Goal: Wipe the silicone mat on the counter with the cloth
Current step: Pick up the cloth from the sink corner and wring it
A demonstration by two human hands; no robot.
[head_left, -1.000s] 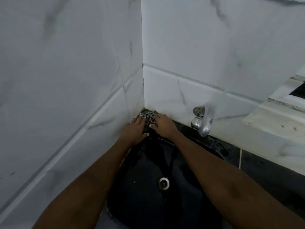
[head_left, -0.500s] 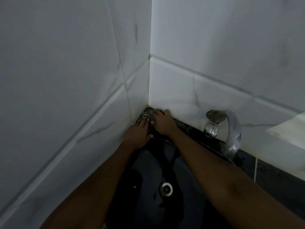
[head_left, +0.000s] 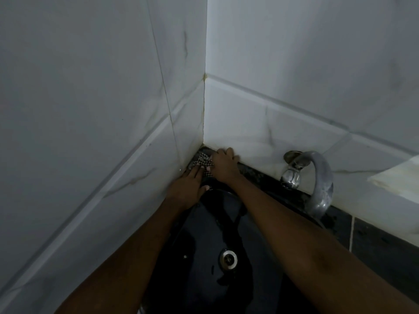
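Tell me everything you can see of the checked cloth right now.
The cloth is a small, crumpled piece of fabric in a fine black-and-white check. It lies bunched on the dark counter ledge, pushed into the corner where the two tiled walls meet, just behind the black sink basin. The left hand presses on its near edge and the right hand covers its right side, so only part shows.
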